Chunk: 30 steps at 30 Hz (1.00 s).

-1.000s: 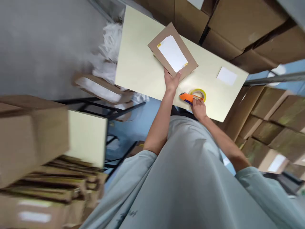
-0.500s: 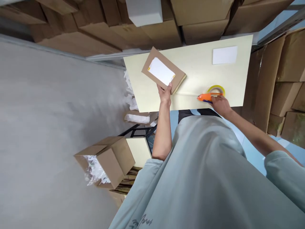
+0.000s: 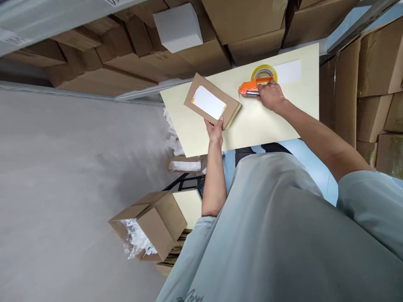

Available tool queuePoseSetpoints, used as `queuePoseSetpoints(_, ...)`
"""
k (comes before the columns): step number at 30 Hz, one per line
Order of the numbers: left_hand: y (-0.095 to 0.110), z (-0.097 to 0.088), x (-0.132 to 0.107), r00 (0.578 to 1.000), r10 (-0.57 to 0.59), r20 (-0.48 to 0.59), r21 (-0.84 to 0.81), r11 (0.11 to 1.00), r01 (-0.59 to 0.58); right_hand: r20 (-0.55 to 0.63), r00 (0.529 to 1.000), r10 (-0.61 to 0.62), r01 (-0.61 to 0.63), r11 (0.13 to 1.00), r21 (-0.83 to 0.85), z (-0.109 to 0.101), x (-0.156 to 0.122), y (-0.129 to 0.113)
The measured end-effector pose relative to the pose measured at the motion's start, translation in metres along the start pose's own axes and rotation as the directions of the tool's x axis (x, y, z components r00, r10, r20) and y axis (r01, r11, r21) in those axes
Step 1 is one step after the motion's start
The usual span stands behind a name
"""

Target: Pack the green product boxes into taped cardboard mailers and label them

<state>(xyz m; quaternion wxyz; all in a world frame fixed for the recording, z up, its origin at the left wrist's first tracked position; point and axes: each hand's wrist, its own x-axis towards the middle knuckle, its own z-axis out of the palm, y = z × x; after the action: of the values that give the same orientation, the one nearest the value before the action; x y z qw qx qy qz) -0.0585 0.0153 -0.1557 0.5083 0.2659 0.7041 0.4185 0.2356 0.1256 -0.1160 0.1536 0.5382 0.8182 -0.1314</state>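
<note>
Brown cardboard cartons (image 3: pixel 252 19) line the shelf along the far side of the table (image 3: pixel 270 123), whose pale top slants across the view. To the left and nearer the body, an open carton (image 3: pixel 166 222) spills white packing material (image 3: pixel 138 239). A smaller white box (image 3: pixel 178 27) sits among the shelved cartons. On or just above the table's left half is a flat cardboard parcel (image 3: pixel 215 92), its white label (image 3: pixel 208 102) facing up. The left hand (image 3: pixel 215 131) grips its near edge, part-closed, thumb by the label. The right hand (image 3: pixel 271 94) is curled around an orange tape dispenser (image 3: pixel 248 87), which carries a yellow-rimmed tape roll (image 3: pixel 263 68); whether the dispenser touches the table I cannot tell. Just beside it lies a white sheet (image 3: pixel 289 71).
</note>
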Motion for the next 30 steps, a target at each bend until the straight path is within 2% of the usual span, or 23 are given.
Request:
queuePoseSetpoints(2, -0.002, -0.007, 0.003, 0.999, 0.018, 0.035, 0.003, 1.000, -0.019, 0.006, 0.998, -0.063, 0.063, 0.997, -0.048, 0.001, 0.001, -0.006)
queuePoseSetpoints(4, 0.000, -0.019, 0.007, 0.993, 0.023, 0.114, 0.022, 0.999, -0.026, 0.018, 0.992, -0.125, 0.126, 0.988, -0.089, 0.003, -0.002, -0.011)
queuePoseSetpoints(8, 0.021, -0.060, 0.018, 0.956, -0.021, 0.294, 0.134, 0.991, -0.020, 0.048, 0.979, -0.198, 0.202, 0.974, -0.102, 0.010, -0.019, -0.023)
queuePoseSetpoints(10, 0.036, -0.080, 0.027, 0.939, -0.041, 0.341, 0.239, 0.970, -0.045, 0.068, 0.961, -0.269, 0.275, 0.956, -0.101, 0.016, -0.033, -0.040)
queuePoseSetpoints(12, 0.049, -0.090, 0.034, 0.941, -0.043, 0.335, 0.372, 0.924, -0.090, 0.083, 0.927, -0.366, 0.372, 0.925, -0.075, 0.022, -0.050, -0.069)
queuePoseSetpoints(14, 0.055, -0.087, 0.037, 0.967, -0.020, 0.255, 0.510, 0.852, -0.117, 0.096, 0.891, -0.443, 0.446, 0.895, -0.013, 0.026, -0.067, -0.106)
queuePoseSetpoints(16, 0.055, -0.072, 0.031, 0.990, 0.073, 0.123, 0.593, 0.794, -0.133, 0.131, 0.884, -0.448, 0.442, 0.894, 0.077, 0.027, -0.084, -0.142)
queuePoseSetpoints(18, 0.050, -0.051, 0.018, 0.975, 0.222, 0.001, 0.607, 0.775, -0.177, 0.166, 0.895, -0.414, 0.389, 0.907, 0.160, 0.026, -0.096, -0.167)
queuePoseSetpoints(20, 0.045, -0.033, 0.001, 0.941, 0.332, -0.061, 0.600, 0.765, -0.231, 0.185, 0.909, -0.373, 0.335, 0.919, 0.205, 0.025, -0.104, -0.178)
queuePoseSetpoints(23, 0.043, -0.018, -0.016, 0.929, 0.362, -0.074, 0.617, 0.749, -0.243, 0.191, 0.921, -0.340, 0.299, 0.930, 0.213, 0.028, -0.114, -0.174)
queuePoseSetpoints(26, 0.045, -0.018, -0.020, 0.939, 0.340, -0.050, 0.631, 0.740, -0.234, 0.176, 0.914, -0.366, 0.327, 0.920, 0.216, 0.035, -0.127, -0.163)
queuePoseSetpoints(30, 0.046, -0.020, -0.017, 0.946, 0.324, -0.031, 0.656, 0.720, -0.226, 0.172, 0.924, -0.340, 0.297, 0.925, 0.236, 0.051, -0.153, -0.130)
